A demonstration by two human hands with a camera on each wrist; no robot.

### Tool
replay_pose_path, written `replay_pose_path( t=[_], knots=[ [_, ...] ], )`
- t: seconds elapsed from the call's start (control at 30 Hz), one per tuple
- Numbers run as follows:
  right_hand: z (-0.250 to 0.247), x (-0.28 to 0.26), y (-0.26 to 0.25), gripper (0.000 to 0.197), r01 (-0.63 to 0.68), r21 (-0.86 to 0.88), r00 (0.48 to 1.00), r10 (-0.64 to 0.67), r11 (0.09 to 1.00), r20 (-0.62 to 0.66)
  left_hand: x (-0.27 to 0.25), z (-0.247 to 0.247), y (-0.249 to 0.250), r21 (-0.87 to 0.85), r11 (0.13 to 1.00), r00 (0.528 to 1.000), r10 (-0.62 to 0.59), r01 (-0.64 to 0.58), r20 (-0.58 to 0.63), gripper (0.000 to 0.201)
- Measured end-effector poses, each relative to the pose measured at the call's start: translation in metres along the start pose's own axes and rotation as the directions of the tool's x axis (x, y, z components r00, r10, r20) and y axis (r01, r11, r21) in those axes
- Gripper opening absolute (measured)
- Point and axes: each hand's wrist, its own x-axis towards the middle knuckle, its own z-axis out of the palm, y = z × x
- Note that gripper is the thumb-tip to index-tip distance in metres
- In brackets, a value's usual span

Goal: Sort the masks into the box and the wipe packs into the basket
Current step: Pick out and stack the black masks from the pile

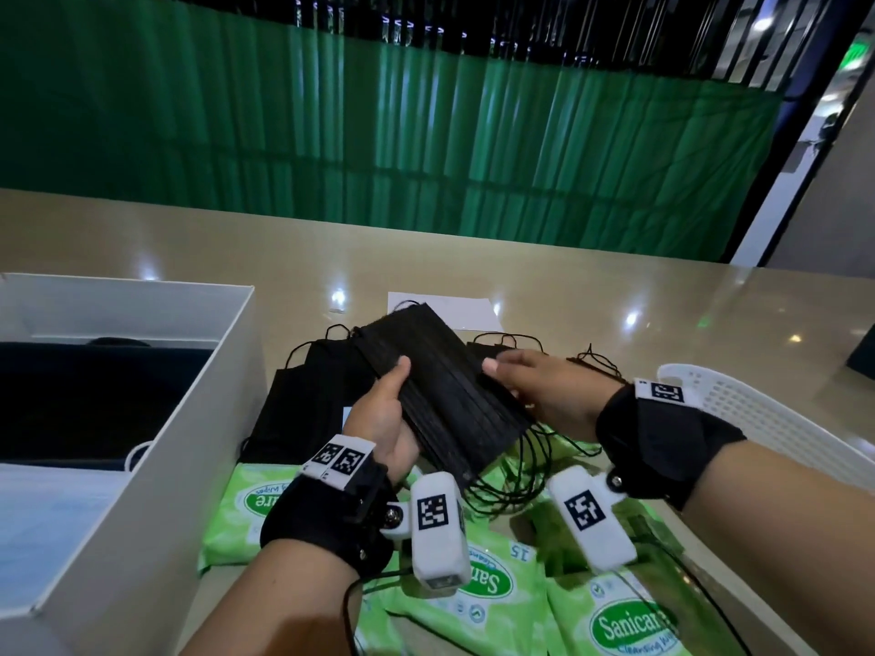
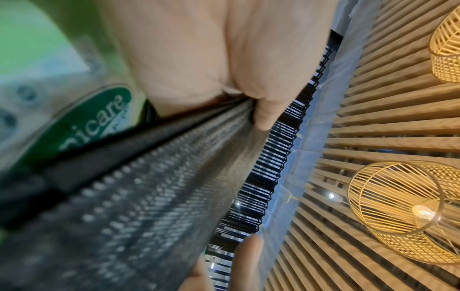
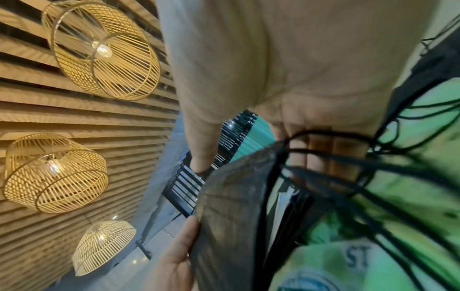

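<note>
masks: stack of black pleated face masks (image 1: 440, 385) held up mid-frame above the table, ear loops dangling
left hand (image 1: 383, 419): clamped on the stack's left edge, thumb on top
right hand (image 1: 544, 390): gripping the right edge
more masks: loose black ones (image 1: 303, 400) lying flat behind
wipe packs: green Sanicare packs (image 1: 473, 584) along the bottom
box: white cardboard box (image 1: 208, 419), left side
basket: white perforated plastic basket (image 1: 757, 419), right edge

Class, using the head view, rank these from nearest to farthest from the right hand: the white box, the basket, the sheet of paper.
From the right hand:
1. Basket, to its right.
2. Paper, beyond, on the table.
3. Box, far left.
</note>
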Motion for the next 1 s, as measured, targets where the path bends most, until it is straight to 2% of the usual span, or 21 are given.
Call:
replay_pose_path(
  t=[0.03,0.1,0.2,0.27,0.37,0.47,0.57,0.63,0.73,0.87,0.93,1.0],
  knots=[
    [0.001,-0.005,0.004,0.094,-0.042,-0.009,0.996,0.043,0.999,0.08,0.0,0.0,0.001,-0.011,1.0,1.0,0.023,-0.023,-0.003,0.057],
    [0.003,-0.012,0.009,0.079,-0.09,0.029,0.979,0.083,0.996,0.187,0.003,-0.002,0.003,-0.025,0.996,0.996,0.087,-0.086,0.012,0.066],
    [0.009,-0.02,0.014,0.038,-0.093,0.107,0.971,0.066,0.99,0.228,0.004,-0.002,0.002,0.014,0.994,0.993,0.109,-0.11,0.038,0.075],
    [0.011,-0.024,0.014,0.026,-0.067,0.108,0.975,0.042,0.992,0.217,0.002,-0.001,0.0,0.074,0.991,0.993,0.103,-0.107,0.063,0.08],
    [0.007,-0.027,0.008,0.026,0.031,0.105,0.997,-0.038,0.994,0.06,-0.006,0.002,0.001,0.155,0.98,0.987,0.109,-0.126,0.115,0.068],
    [-0.008,-0.034,0.002,0.019,0.118,0.147,0.987,-0.1,0.982,-0.126,-0.01,0.007,0.006,0.154,0.965,0.976,0.206,-0.214,0.065,0.055],
    [-0.025,-0.045,-0.007,0.01,0.198,0.231,0.966,-0.15,0.953,-0.211,-0.02,0.016,0.014,0.3,0.901,0.949,0.312,-0.313,0.054,0.026],
    [-0.032,-0.054,-0.014,0.013,0.238,0.281,0.957,-0.175,0.93,-0.233,-0.027,0.025,0.02,0.393,0.859,0.94,0.34,-0.328,0.04,0.012],
    [-0.04,-0.065,-0.024,0.011,0.257,0.268,0.951,-0.193,0.928,-0.243,-0.042,0.046,0.035,0.498,0.787,0.921,0.385,-0.364,0.064,0.009],
    [-0.049,-0.075,-0.038,0.008,0.259,0.23,0.946,-0.199,0.938,-0.255,-0.062,0.08,0.065,0.603,0.679,0.887,0.447,-0.419,0.114,0.02],
    [-0.054,-0.082,-0.046,0.009,0.258,0.255,0.949,-0.196,0.932,-0.246,-0.073,0.094,0.079,0.583,0.674,0.866,0.487,-0.454,0.111,0.024],
    [-0.06,-0.089,-0.052,0.023,0.241,0.274,0.952,-0.172,0.931,-0.253,-0.086,0.104,0.092,0.51,0.716,0.865,0.484,-0.476,0.128,0.024]
  ],
)
